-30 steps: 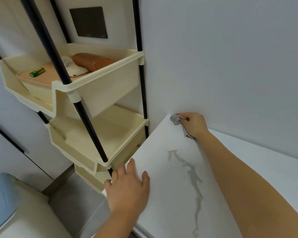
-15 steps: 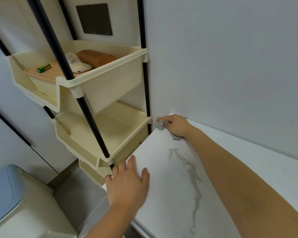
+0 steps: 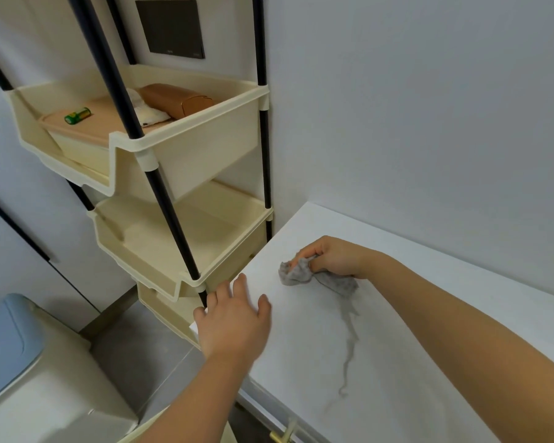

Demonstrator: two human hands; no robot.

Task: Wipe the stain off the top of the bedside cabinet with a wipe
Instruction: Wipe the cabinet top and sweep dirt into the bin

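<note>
Head view shows the right hand squeezing a soft, floppy gray wipe by its bunched middle beside the stain, left hand flat and spread.

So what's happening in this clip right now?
A person is cleaning a white bedside cabinet top. The right hand grips a crumpled grey wipe pressed at the upper end of a long grey stain, most of which remains. The left hand, fingers spread, is at the cabinet's left edge.

Two bare forearms, sleeveless in view, left hand and right hand without rings or gloves
</note>
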